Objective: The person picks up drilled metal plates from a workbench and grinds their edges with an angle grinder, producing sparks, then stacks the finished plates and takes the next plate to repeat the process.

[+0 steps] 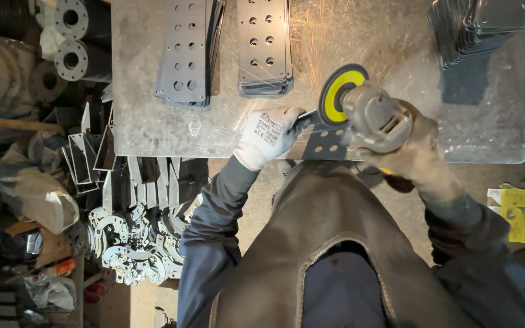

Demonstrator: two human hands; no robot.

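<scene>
At the workbench's (153,130) near edge, the white-gloved left hand (268,135) presses down a perforated steel plate (326,143). The right hand (417,152) grips an angle grinder (369,112) tight, its yellow disc (341,92) throwing sparks. Farther back lie stacked drilled plates (264,48).

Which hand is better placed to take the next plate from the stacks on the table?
Probably the left hand: it only steadies the plate and is nearer the stacks. The right hand holds the grinder.
</scene>
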